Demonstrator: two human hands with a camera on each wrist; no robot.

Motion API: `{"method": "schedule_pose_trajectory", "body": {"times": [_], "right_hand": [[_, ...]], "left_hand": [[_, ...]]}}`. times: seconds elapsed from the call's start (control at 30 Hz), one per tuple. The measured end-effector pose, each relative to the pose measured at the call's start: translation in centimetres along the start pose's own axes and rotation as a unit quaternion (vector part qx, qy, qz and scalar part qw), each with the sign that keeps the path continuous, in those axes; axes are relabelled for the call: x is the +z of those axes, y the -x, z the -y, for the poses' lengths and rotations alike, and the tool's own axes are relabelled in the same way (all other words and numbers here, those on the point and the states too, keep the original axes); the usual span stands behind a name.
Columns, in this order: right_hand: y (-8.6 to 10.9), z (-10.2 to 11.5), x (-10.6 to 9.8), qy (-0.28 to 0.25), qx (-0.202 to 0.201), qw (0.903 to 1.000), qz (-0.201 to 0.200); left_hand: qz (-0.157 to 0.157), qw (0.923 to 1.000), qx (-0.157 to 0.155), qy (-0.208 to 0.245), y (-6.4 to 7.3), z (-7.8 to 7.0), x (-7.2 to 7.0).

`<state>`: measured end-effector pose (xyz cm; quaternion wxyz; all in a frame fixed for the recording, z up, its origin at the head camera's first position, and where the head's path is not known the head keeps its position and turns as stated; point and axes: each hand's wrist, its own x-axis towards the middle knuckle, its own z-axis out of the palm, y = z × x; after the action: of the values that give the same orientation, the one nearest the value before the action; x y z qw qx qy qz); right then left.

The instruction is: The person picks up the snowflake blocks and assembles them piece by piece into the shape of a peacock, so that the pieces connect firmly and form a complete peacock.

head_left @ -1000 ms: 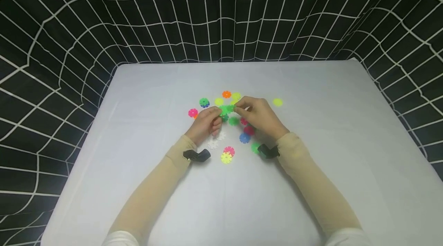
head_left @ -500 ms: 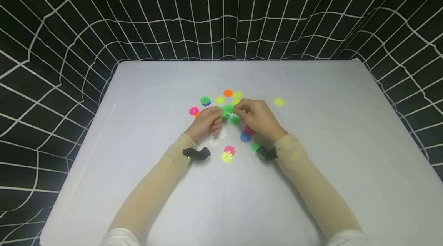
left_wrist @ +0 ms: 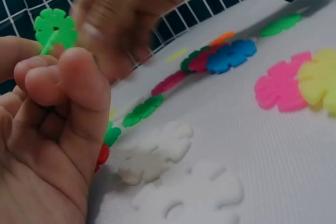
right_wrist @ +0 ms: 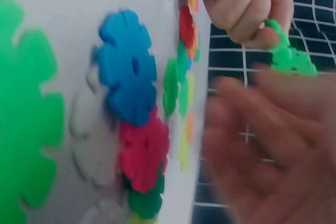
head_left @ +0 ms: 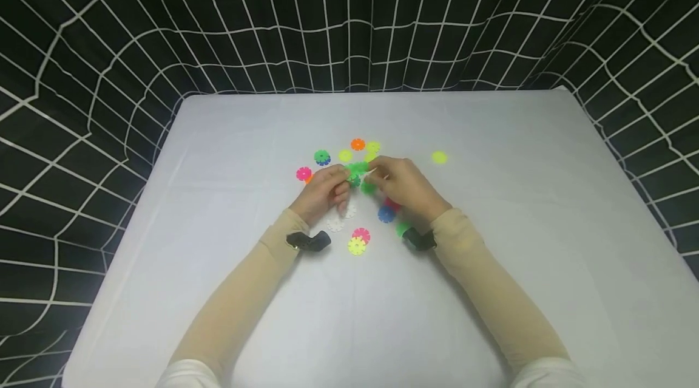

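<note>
In the head view my left hand (head_left: 324, 194) pinches one of two green flower-shaped discs (head_left: 357, 168) that are joined edge to edge above the table. The left wrist view shows one green disc (left_wrist: 55, 24) standing up past the thumb and forefinger. My right hand (head_left: 406, 186) is close beside the pair's right side, its thumb and forefinger apart. Blurred in the right wrist view, the right hand (right_wrist: 273, 150) has nothing visible between its fingers; whether it touches the discs I cannot tell. Below the hands lie more slotted discs, among them a blue disc (head_left: 386, 214) and white discs (head_left: 335, 224).
A pink disc (head_left: 361, 235) and an overlapping yellow disc (head_left: 357, 246) lie nearer the person. An orange disc (head_left: 357, 144) is at the back, and a lone yellow disc (head_left: 439, 157) lies to the right. The white-covered table (head_left: 491, 133) has a black gridded curtain behind it.
The right thumb has parted from the right forefinger, and the right hand has let go of the green discs' right edge. The left hand keeps its pinch, almost in place.
</note>
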<state>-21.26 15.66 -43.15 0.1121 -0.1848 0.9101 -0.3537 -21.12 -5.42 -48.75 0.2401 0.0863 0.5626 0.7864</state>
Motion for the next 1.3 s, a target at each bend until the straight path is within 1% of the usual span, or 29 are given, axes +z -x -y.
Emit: {"method": "schedule_pose_trajectory", "body": {"times": [0.07,0.13,0.2,0.33,0.4,0.47,0.5,0.63,0.77,0.9,0.97,1.03,1.13,1.2,1.3], "right_hand": [[0.0,0.0,-0.1,0.03,0.004,0.997,0.071],[0.0,0.1,0.0,0.053,-0.008,0.9893,0.136],[0.3,0.5,0.0,0.066,-0.03,0.9811,0.179],[0.9,1.3,0.3,0.073,-0.043,0.971,0.224],[1.2,1.7,0.4,0.08,-0.051,0.9664,0.239],[1.5,2.1,0.6,0.094,-0.068,0.9618,0.248],[1.7,2.3,0.8,0.105,-0.077,0.9596,0.25],[2.3,2.9,1.6,0.144,-0.091,0.9514,0.256],[2.8,3.3,2.3,0.158,-0.092,0.9448,0.272],[2.7,3.2,2.7,0.162,-0.102,0.9443,0.268],[2.4,3.0,2.7,0.157,-0.102,0.9481,0.257],[2.1,2.7,2.7,0.148,-0.093,0.9547,0.241],[1.7,2.1,2.4,0.125,-0.06,0.9674,0.212],[1.3,1.7,2.2,0.116,-0.04,0.9742,0.189],[0.9,1.2,1.8,0.123,-0.029,0.982,0.141]], "left_hand": [[-0.011,0.9997,0.001,0.023,0.0,-0.1,-0.1],[-0.021,0.9987,0.003,0.047,0.0,-0.3,-0.2],[-0.022,0.9978,0.006,0.062,0.0,-0.4,-0.3],[-0.018,0.9968,0.012,0.077,0.1,-0.4,-0.4],[-0.017,0.996,0.015,0.086,0.0,-0.4,-0.4],[-0.015,0.9954,0.016,0.093,0.0,-0.4,-0.4],[-0.014,0.995,0.016,0.097,0.0,-0.4,-0.4],[-0.012,0.994,0.011,0.109,-0.1,-0.2,-0.5],[-0.012,0.9936,0.008,0.112,0.0,-0.1,-0.5],[-0.009,0.9935,0.007,0.113,0.0,-0.1,-0.4],[-0.008,0.9934,0.007,0.114,-0.1,-0.1,-0.4],[-0.008,0.9936,0.007,0.113,-0.1,-0.1,-0.4],[-0.012,0.9936,0.005,0.113,-0.1,-0.1,-0.5],[-0.014,0.9932,0.005,0.116,-0.1,0.0,-0.5],[-0.014,0.9928,0.005,0.119,-0.2,0.0,-0.5]]}}
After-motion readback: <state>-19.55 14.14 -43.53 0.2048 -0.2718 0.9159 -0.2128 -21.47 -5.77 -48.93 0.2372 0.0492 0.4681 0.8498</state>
